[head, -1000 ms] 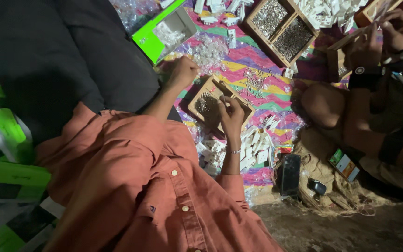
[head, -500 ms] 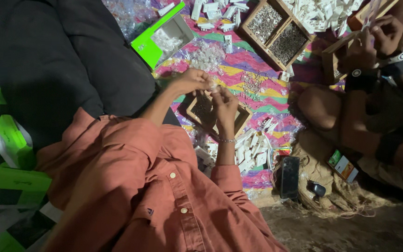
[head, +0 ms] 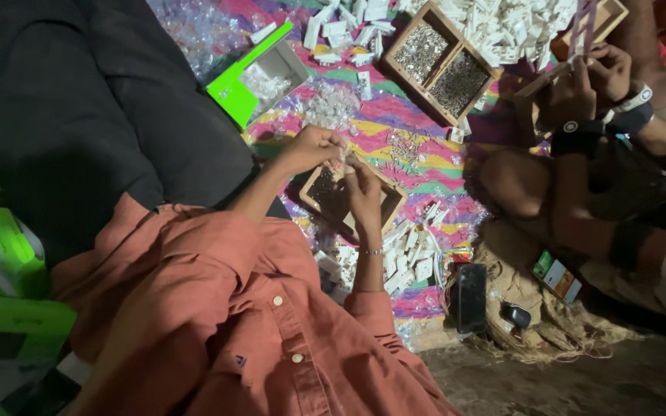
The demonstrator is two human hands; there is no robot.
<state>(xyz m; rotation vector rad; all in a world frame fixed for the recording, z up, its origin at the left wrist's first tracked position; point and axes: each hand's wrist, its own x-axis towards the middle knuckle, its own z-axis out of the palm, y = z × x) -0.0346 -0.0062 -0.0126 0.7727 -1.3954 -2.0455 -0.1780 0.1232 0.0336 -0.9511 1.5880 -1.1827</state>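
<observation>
Over the wooden tray (head: 388, 202), left hand (head: 314, 148) and right hand (head: 364, 192) — fingers pinched together — contents too small.

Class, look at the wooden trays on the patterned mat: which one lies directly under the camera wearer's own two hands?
The small wooden tray in the middle of the mat, beneath the left hand and right hand. The two-compartment wooden tray lies farther away, untouched; a third is held by another person's hands.

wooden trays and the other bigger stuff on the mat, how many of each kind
wooden trays: 3 – one under the person's hands, a two-compartment one, one by the co-worker's hands
green and grey open box: 1
black phone: 1
small white pieces: too many to count
total: 5
</observation>
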